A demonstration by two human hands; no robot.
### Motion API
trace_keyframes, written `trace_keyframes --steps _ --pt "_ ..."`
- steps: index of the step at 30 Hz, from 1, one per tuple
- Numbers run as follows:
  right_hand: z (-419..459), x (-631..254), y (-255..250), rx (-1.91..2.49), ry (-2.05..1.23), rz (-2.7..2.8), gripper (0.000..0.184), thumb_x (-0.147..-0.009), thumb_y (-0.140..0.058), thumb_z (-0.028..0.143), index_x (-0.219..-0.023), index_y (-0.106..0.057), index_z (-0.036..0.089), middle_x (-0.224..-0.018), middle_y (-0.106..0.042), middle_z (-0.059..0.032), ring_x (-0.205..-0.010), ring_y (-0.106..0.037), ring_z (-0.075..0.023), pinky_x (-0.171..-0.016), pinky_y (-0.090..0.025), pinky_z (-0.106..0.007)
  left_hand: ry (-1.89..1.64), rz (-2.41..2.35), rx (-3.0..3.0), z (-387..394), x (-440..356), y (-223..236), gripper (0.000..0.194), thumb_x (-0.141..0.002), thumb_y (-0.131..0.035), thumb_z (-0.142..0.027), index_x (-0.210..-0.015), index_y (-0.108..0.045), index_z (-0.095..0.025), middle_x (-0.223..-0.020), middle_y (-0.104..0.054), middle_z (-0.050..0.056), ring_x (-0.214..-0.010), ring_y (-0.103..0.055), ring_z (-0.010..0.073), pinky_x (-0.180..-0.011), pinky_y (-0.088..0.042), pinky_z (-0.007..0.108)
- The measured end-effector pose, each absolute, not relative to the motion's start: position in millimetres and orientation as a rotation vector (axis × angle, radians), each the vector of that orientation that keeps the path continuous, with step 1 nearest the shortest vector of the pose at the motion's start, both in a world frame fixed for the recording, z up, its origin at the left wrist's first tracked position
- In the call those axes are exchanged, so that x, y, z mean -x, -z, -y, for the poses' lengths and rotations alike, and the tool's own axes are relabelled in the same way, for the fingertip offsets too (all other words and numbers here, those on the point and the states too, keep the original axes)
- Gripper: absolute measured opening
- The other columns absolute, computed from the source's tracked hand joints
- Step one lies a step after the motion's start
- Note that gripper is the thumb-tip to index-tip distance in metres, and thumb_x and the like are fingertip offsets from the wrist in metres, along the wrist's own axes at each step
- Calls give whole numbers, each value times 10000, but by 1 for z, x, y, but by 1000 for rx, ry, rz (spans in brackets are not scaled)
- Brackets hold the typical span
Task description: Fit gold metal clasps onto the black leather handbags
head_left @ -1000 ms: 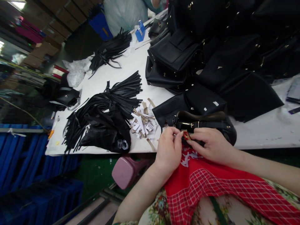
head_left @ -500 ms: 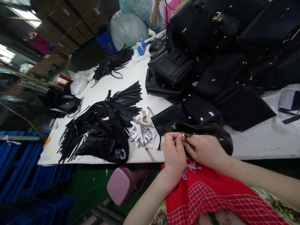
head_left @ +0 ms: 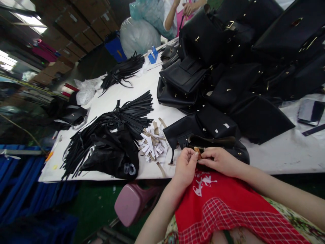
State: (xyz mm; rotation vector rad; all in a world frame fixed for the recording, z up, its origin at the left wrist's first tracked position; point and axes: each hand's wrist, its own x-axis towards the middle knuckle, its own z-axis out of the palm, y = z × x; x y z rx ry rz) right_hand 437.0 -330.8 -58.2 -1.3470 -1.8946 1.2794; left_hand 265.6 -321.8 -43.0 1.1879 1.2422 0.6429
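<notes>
A black handbag (head_left: 218, 145) lies at the near edge of the white table (head_left: 284, 149), just in front of me. My left hand (head_left: 185, 166) pinches at a small gold clasp (head_left: 197, 151) on the bag's front. My right hand (head_left: 221, 160) holds the same clasp from the right side, fingers curled and resting on the bag. The two hands touch each other at the clasp. A red apron (head_left: 215, 203) covers my lap below them.
A heap of black handbags (head_left: 228, 67) fills the table's right and back. Bundles of black leather strips (head_left: 114, 125) and small paper tags (head_left: 152, 142) lie to the left. A pink stool (head_left: 129, 203) stands below the edge. Another person (head_left: 177, 10) stands at the far end.
The view has tilted up and the table edge sits lower in the frame. Both hands stay pinched on the clasp, shifted slightly; the red tag seen by the clasp earlier no longer shows.
</notes>
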Motion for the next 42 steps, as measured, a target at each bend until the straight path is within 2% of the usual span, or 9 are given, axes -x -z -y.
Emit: trace_keyframes --steps 2,5,8,12,20,28,34,39,42 --pt "330 -440 62 1226 -1387 1861 328 -905 -565 447 -777 -692 172 -742 -647 -23 -700 -579 -154 -671 -429 -273 -593 -1210 -1189 321 -263 42 240 -897 -548 -413 -826 -495 -190 -749 -535 -11 -681 -502 119 -645 -432 234" --pt "330 -442 61 1169 -1458 1785 460 -954 -432 504 -711 -623 163 -680 -599 -16 -649 -539 -146 -642 -420 -274 -515 -1163 -1212 321 -262 42 258 -902 -544 -423 -813 -500 -185 -705 -516 -26 -633 -469 107 -605 -407 225" --pt "331 -439 57 1364 -1416 1707 530 -972 -325 510 -589 -501 188 -556 -506 8 -538 -459 -133 -563 -358 -279 -477 -1147 -1259 321 -264 43 259 -924 -517 -417 -807 -512 -186 -684 -528 -25 -618 -475 112 -602 -411 234" --pt "334 -431 55 1579 -1414 1492 521 -922 -362 526 -513 -438 213 -477 -460 15 -481 -421 -135 -536 -328 -292 -482 -1199 -1417 325 -270 39 188 -946 -474 -317 -812 -519 -194 -709 -552 -18 -654 -502 127 -646 -420 256" --pt "337 -439 66 1682 -1295 1020 534 -900 -420 589 -563 -548 195 -524 -505 -5 -512 -443 -142 -529 -344 -281 -533 -1377 -1661 332 -263 25 134 -937 -463 -261 -852 -542 -195 -762 -599 0 -711 -555 150 -689 -405 277" --pt "335 -444 64 1559 -1439 716 480 -810 -554 592 -621 -663 165 -520 -483 7 -488 -399 -110 -479 -302 -246 -546 -1565 -1601 325 -227 48 195 -804 -635 -358 -869 -557 -191 -574 -420 -83 -540 -437 119 -566 -337 242" --pt "318 -489 63 1642 -1193 598 365 -768 -618 492 -663 -690 150 -525 -477 15 -482 -393 -95 -452 -296 -227 -811 -1678 -1231 306 -182 55 330 -820 -576 -506 -834 -575 -176 -604 -524 -37 -540 -465 120 -514 -353 228" --pt "298 -568 71 1688 -907 451 322 -809 -567 443 -733 -653 142 -561 -426 34 -460 -359 -78 -413 -252 -231 -933 -1680 -947 304 -151 60 428 -738 -648 -584 -857 -553 -185 -474 -343 -115 -400 -276 64 -395 -189 184" --pt "288 -614 74 1741 -764 432 304 -895 -499 412 -763 -585 152 -592 -425 40 -474 -372 -75 -432 -287 -224 -1011 -1631 -858 306 -144 60 445 -710 -678 -568 -874 -555 -173 -470 -317 -128 -393 -263 48 -389 -172 164"
